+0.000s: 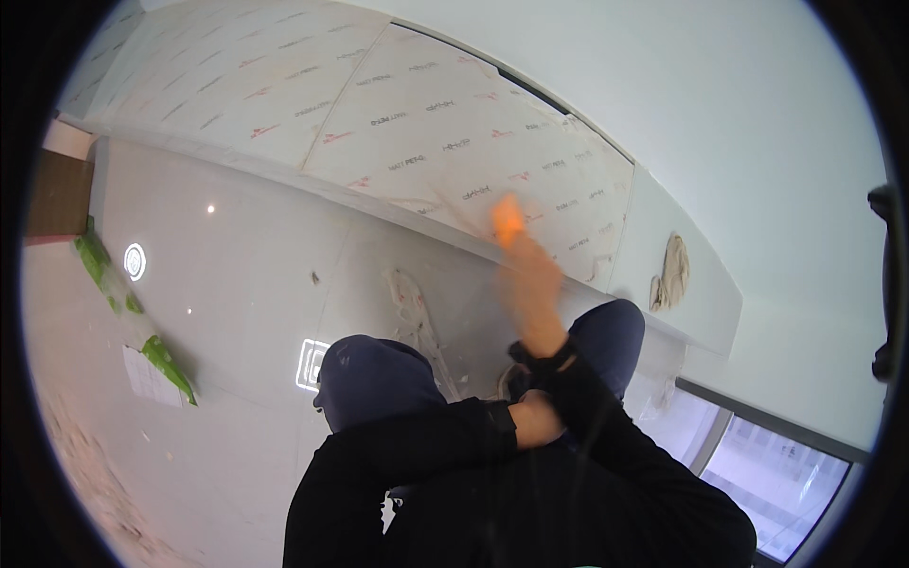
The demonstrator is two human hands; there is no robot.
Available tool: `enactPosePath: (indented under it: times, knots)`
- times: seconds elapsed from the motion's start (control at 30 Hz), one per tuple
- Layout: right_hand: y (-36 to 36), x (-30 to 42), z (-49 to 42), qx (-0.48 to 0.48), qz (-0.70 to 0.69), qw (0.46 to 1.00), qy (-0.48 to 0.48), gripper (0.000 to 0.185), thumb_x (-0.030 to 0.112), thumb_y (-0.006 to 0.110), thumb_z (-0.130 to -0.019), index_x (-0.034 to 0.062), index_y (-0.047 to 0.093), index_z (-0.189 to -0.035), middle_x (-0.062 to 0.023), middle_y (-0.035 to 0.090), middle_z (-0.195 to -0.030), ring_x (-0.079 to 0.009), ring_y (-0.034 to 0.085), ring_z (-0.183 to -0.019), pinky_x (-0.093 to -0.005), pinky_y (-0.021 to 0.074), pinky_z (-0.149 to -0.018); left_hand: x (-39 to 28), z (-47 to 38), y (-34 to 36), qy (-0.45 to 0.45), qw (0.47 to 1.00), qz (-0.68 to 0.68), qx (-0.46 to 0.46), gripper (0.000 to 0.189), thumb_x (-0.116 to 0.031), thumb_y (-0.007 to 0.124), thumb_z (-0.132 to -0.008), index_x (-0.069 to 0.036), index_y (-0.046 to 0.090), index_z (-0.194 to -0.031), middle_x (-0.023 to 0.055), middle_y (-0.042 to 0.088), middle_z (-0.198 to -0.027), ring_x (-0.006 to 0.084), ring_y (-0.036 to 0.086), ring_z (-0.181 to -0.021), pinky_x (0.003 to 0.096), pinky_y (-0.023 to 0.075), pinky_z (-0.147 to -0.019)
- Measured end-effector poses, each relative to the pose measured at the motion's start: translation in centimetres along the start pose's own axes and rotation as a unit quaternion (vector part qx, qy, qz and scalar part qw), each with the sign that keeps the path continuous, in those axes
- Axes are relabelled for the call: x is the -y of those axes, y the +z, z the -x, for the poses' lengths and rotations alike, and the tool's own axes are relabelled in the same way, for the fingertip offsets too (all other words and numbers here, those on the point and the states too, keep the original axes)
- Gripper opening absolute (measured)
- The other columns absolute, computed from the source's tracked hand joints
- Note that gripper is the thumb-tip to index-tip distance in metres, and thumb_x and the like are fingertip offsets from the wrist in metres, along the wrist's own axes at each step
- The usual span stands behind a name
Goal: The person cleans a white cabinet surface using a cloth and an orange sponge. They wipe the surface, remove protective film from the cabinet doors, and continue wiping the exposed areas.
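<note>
My right hand (531,280), blurred by motion, grips a small orange object (508,220) whose exact kind is unclear. It is over the lower edge of a pale panel (426,135) covered in printed protective film. Whether the object touches the film cannot be made out. My left hand (538,420) is tucked against my right forearm, close to my body. Its fingers are hidden behind the black sleeve, so what it holds is not visible. Both my knees are bent in front of me.
A beige work glove (671,273) lies on the plain end panel (699,312) at right. Crumpled clear film (412,305) lies on the glossy floor (234,284). A green-ended wrapped strip (167,366), a paper sheet (149,376) and a brown box (60,192) are at left. A window (774,476) is lower right.
</note>
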State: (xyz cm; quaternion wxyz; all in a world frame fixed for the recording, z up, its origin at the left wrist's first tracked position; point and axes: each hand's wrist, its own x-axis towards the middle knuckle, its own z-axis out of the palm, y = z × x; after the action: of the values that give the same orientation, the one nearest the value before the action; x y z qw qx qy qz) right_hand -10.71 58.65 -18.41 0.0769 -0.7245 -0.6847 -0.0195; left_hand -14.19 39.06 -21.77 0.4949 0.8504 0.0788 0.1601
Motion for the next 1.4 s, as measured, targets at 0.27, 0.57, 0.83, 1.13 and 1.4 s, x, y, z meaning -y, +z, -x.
enactPosePath:
  times: [0.27, 0.57, 0.83, 1.13, 1.4]
  knots:
    - [-1.7, 12.3, -4.1, 0.121, -0.091, 0.980, -0.128, 0.017, 0.015, 0.062, -0.085, 0.0027, 0.064, -0.097, -0.0096, 0.065, -0.071, -0.0314, 0.067, -0.064, -0.0440, 0.0516, -0.056, -0.5, -0.4, -1.2, -0.029, 0.992, 0.119, -0.038, 0.033, -0.021, 0.062, -0.093, -0.009, 0.071, -0.122, 0.0170, 0.071, -0.123, 0.0304, 0.063, -0.122, 0.0395, 0.0450, -0.108]
    - [0.3, 2.0, -12.2, 0.020, 0.085, 0.993, -0.084, 0.018, 0.021, 0.061, -0.091, 0.0055, 0.062, -0.099, -0.0112, 0.065, -0.077, -0.0279, 0.067, -0.071, -0.0421, 0.0511, -0.055, -2.0, -2.5, -7.5, -0.067, 0.979, -0.091, 0.168, 0.016, -0.014, 0.063, -0.087, -0.005, 0.073, -0.095, 0.0149, 0.072, -0.094, 0.0300, 0.072, -0.084, 0.0416, 0.0558, -0.074]
    - [-2.8, 13.1, -5.9, 0.195, -0.068, 0.966, -0.153, 0.026, 0.023, 0.068, -0.083, 0.0066, 0.061, -0.102, -0.0134, 0.068, -0.102, -0.0297, 0.069, -0.091, -0.0421, 0.0543, -0.063, 1.1, -1.9, 1.1, 0.002, 0.971, 0.035, -0.235, 0.025, -0.017, 0.055, -0.095, -0.004, 0.071, -0.110, 0.0145, 0.072, -0.108, 0.0323, 0.068, -0.103, 0.0463, 0.0515, -0.092]
    - [2.0, 11.6, -10.3, 0.014, -0.025, 0.952, -0.306, 0.011, 0.012, 0.062, -0.084, 0.0072, 0.061, -0.094, -0.0071, 0.064, -0.075, -0.0229, 0.067, -0.073, -0.0365, 0.0500, -0.054, -0.3, -3.5, -4.7, -0.097, 0.976, -0.156, 0.120, 0.016, -0.020, 0.067, -0.078, -0.010, 0.079, -0.081, 0.0120, 0.074, -0.089, 0.0269, 0.071, -0.082, 0.0428, 0.0467, -0.061]
    - [3.0, 12.2, -18.2, -0.044, 0.032, 0.961, -0.272, 0.012, 0.013, 0.062, -0.086, 0.0082, 0.063, -0.096, -0.0065, 0.066, -0.078, -0.0251, 0.067, -0.075, -0.0404, 0.0523, -0.058, -1.1, -2.7, -6.1, -0.092, 0.964, -0.212, 0.130, 0.015, -0.018, 0.067, -0.082, -0.013, 0.080, -0.089, 0.0070, 0.070, -0.085, 0.0266, 0.069, -0.082, 0.0439, 0.0487, -0.069]
